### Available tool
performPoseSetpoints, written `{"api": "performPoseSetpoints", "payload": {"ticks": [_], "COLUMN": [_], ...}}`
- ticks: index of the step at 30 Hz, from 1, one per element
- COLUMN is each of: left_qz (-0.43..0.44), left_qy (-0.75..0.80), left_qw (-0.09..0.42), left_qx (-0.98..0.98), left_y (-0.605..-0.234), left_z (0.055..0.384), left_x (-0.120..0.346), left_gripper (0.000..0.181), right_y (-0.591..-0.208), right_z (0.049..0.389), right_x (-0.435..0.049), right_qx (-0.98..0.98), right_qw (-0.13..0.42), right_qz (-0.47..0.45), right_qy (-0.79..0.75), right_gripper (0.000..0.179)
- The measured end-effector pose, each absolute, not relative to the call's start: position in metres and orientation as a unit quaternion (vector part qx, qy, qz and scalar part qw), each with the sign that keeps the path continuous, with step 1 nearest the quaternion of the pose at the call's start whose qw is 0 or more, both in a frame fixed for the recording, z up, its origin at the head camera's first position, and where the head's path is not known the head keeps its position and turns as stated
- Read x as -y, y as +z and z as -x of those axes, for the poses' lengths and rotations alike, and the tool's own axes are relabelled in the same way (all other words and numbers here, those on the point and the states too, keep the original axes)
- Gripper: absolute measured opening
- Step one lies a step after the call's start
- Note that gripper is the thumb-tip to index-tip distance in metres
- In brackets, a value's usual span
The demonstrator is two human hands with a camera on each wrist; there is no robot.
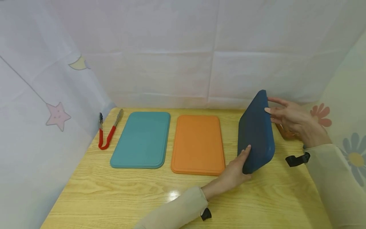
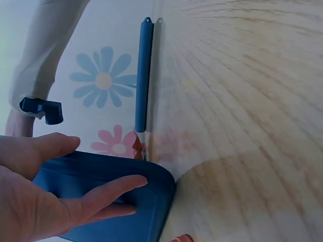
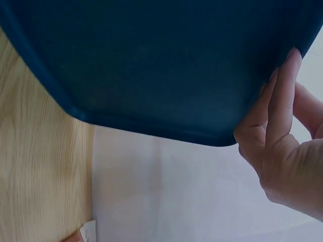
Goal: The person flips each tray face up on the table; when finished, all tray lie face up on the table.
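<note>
A dark blue rectangular tray is held up on its edge over the right part of the table, its broad face turned leftward. My left hand grips its lower near corner, thumb against the face. At the upper far edge, my right hand pinches the rim, fingers behind it. The right wrist view shows the tray's plain inner surface with a raised rim. Left of it, an orange rectangular board and a teal one lie flat, side by side.
Red-handled tongs lie spread at the far left. A brownish-orange object is partly hidden behind my right hand. The left wrist view shows a long blue handle near the right-hand curtain. White curtains border the wooden table.
</note>
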State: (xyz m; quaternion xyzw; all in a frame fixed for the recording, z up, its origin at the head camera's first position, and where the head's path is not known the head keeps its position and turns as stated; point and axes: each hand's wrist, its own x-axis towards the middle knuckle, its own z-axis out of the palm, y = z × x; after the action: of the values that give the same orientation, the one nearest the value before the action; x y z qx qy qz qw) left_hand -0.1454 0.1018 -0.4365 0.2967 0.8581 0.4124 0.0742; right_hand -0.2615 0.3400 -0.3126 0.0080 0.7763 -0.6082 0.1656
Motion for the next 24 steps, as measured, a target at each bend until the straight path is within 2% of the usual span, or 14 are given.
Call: {"api": "performPoseSetpoints", "payload": {"ticks": [7, 15, 24], "left_qz": [-0.317, -0.365, -0.369], "left_qy": [0.441, 0.448, 0.431], "left_qw": [0.046, -0.035, -0.080], "left_qx": [-0.838, -0.816, -0.819], "left_y": [-0.419, -0.391, -0.385], "left_z": [0.142, 0.138, 0.134], "left_x": [-0.100, -0.100, -0.099], "left_gripper": [0.095, 0.092, 0.080], "right_y": [-0.312, -0.310, -0.322], "right_z": [0.263, 0.261, 0.262], "right_x": [-0.327, -0.317, -0.318], "right_qx": [-0.755, -0.731, -0.741], "right_qw": [0.179, 0.162, 0.134], "right_qz": [-0.001, 0.003, -0.012], "right_qy": [-0.631, -0.663, -0.657], "right_gripper": [0.077, 0.077, 0.078]}}
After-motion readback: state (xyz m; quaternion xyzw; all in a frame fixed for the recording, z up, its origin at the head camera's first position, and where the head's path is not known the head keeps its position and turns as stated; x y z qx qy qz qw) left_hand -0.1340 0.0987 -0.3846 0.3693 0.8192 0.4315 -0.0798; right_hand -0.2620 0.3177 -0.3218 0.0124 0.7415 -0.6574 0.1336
